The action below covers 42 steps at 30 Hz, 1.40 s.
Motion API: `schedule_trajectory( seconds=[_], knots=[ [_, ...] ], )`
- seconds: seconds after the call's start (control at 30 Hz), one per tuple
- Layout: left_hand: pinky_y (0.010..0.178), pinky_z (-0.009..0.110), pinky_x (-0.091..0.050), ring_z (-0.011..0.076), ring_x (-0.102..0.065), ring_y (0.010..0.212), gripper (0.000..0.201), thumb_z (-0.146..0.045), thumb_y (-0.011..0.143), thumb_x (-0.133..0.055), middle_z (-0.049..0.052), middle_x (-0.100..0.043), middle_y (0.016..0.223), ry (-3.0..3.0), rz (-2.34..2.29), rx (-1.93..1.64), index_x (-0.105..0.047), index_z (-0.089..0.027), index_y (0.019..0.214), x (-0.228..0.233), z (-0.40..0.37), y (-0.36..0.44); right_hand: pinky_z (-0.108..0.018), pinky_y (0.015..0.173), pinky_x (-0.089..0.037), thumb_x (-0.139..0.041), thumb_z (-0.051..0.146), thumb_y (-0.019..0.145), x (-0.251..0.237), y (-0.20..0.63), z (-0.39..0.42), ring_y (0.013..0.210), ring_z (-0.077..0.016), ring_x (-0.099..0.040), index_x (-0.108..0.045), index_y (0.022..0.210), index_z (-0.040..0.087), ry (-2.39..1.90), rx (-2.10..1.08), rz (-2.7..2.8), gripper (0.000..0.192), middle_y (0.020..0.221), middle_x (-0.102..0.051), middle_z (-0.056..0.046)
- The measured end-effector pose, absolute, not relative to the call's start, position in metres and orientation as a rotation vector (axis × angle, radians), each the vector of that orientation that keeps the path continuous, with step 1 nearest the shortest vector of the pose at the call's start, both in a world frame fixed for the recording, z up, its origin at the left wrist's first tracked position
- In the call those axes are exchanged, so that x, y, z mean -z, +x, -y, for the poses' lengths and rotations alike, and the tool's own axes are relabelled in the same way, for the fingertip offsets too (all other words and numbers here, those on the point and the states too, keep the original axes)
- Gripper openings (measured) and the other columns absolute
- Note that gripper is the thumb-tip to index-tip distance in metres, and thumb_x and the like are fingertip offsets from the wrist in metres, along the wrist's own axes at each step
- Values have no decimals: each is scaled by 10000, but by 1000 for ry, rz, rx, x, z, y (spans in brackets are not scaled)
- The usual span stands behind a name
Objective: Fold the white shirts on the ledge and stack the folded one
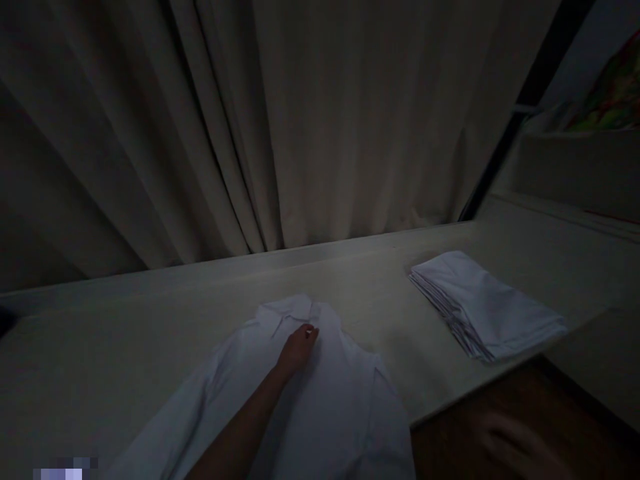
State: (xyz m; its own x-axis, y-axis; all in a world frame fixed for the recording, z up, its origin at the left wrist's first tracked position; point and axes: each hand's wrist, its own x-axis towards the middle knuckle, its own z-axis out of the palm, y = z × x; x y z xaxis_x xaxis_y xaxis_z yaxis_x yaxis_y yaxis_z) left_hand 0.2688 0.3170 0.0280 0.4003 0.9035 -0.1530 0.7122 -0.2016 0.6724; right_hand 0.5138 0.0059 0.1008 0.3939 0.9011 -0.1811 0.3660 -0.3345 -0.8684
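Observation:
A white collared shirt (340, 387) lies spread on the pale work surface, its collar toward the curtain and its lower part cut off by the bottom of the view. My left hand (299, 348) reaches over the shirt front, thumb and fingers pinched together on the cloth just below the collar. Low at the right, past the front edge of the surface, my right hand (520, 443) is smeared by motion. It is away from the shirt, and its fingers cannot be made out.
A stack of folded white garments (493, 307) rests at the right, near the front edge of the pale surface (125, 347). Behind hangs a long beige curtain (350, 120). A raised light-coloured ledge (575, 167) stands at the far right. Brown floor (480, 407) shows below.

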Motion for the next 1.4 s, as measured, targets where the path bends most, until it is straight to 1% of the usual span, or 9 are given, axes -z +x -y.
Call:
schedule_trajectory(
  seconds=[0.23, 0.43, 0.57, 0.67, 0.77, 0.93, 1.13, 1.27, 1.4],
  knots=[
    [987, 336, -385, 224, -560, 1145, 445, -338, 885, -370, 129, -587, 1277, 2090, -1415, -294, -493, -152, 1270, -10, -375, 316, -352, 822, -478, -468, 505, 797, -12, 495, -147, 873, -235, -618, -649, 1016, 200, -1933, -592, 1064, 417, 991, -671, -84],
    [963, 292, -407, 214, -577, 1106, 384, -225, 780, -523, 121, -595, 1261, 2084, -1352, -216, -595, -149, 1149, -1, -396, 330, -338, 844, -439, -466, 395, 820, 6, 488, -162, 910, -224, -607, -655, 930, 202, -2103, -581, 1244, 291, 947, -664, -73],
    [738, 267, -496, 165, -660, 771, 322, -156, 745, -504, 101, -695, 999, 1993, -1309, -161, -628, -137, 1041, -4, -409, 332, -322, 814, -437, -456, 383, 828, 15, 496, -151, 885, -212, -611, -645, 919, 203, -2163, -606, 1202, 276, 941, -673, -64],
    [522, 216, -453, 105, -597, 529, 305, -185, 750, -502, 59, -691, 823, 1916, -1264, -116, -604, -138, 1034, -9, -410, 334, -313, 827, -428, -427, 365, 848, 20, 499, -148, 898, -202, -610, -642, 935, 196, -2169, -602, 1192, 287, 956, -677, -62],
    [438, 183, -387, 86, -560, 464, 367, -241, 750, -538, 11, -653, 717, 1876, -1188, -67, -572, -167, 1108, -13, -405, 337, -312, 840, -422, -412, 349, 865, 23, 500, -148, 911, -197, -606, -637, 965, 178, -2175, -584, 1220, 300, 977, -675, -70],
    [448, 183, -378, 81, -507, 427, 453, -116, 697, -553, -58, -530, 513, 1935, -1117, -33, -590, -159, 1146, -13, -408, 341, -301, 840, -408, -375, 324, 900, 29, 501, -146, 921, -190, -595, -635, 959, 193, -2200, -474, 1366, 297, 972, -666, -67],
    [614, 224, -462, 81, -566, 510, 281, -179, 797, -495, 10, -656, 692, 2155, -1137, -117, -663, -144, 1019, -15, -422, 347, -299, 790, -383, -323, 292, 933, 39, 502, -148, 860, -187, -584, -597, 899, 199, -2312, -259, 1443, 291, 899, -649, -59],
    [791, 269, -454, 147, -635, 829, 241, -221, 841, -461, 62, -694, 966, 2349, -1219, -230, -666, -184, 963, -13, -422, 364, -285, 755, -374, -308, 297, 941, 39, 503, -160, 828, -175, -586, -571, 879, 208, -2373, -225, 1415, 284, 872, -644, -48],
    [809, 336, -454, 204, -614, 923, 273, -232, 886, -383, 103, -681, 982, 2500, -1299, -287, -636, -176, 971, -5, -423, 387, -270, 669, -360, -313, 322, 939, 34, 506, -174, 765, -161, -591, -546, 835, 224, -2459, -207, 1387, 273, 822, -645, -26]
  ],
)
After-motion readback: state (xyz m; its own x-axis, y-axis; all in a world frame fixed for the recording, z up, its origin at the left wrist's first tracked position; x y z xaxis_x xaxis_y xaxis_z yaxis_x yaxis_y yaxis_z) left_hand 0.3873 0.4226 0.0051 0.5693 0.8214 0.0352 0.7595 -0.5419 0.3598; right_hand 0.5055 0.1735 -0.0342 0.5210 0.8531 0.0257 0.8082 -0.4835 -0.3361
